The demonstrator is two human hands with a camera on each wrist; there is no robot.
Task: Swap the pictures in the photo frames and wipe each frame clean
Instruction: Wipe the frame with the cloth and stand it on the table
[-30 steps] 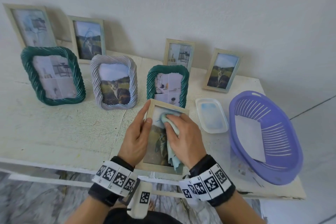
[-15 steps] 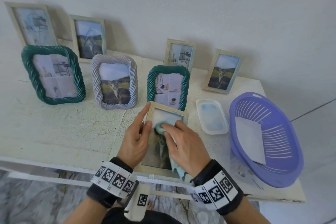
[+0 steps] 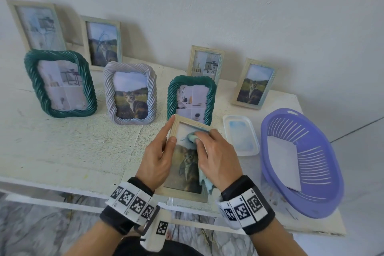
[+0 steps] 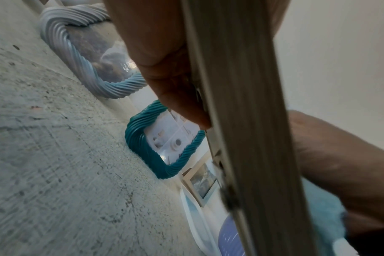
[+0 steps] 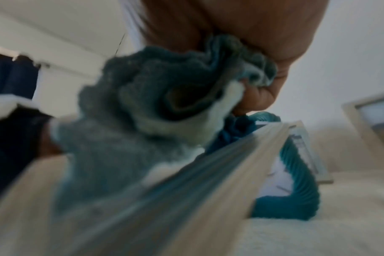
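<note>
A pale wooden frame (image 3: 188,194) with a cat picture is tilted up at the table's front edge. My left hand (image 3: 161,151) grips its left side, thumb on the front and forefinger along the edge; the left wrist view shows the frame's side (image 4: 248,121) with my fingers (image 4: 164,60) behind it. My right hand (image 3: 214,154) holds a bunched light blue cloth (image 3: 192,137) and presses it on the upper glass. In the right wrist view the cloth (image 5: 147,107) lies crumpled on the frame (image 5: 186,199).
Several other frames stand behind on the white table (image 3: 72,147): a green rope frame (image 3: 192,97) right behind the held one, a lilac one (image 3: 131,93), a bigger green one (image 3: 60,83), wooden ones by the wall. A white tray (image 3: 241,135) and purple basket (image 3: 301,164) are to the right.
My right hand has slid the cloth from the right of the upper glass toward the left and back up. The left hand and the frame have stayed put.
</note>
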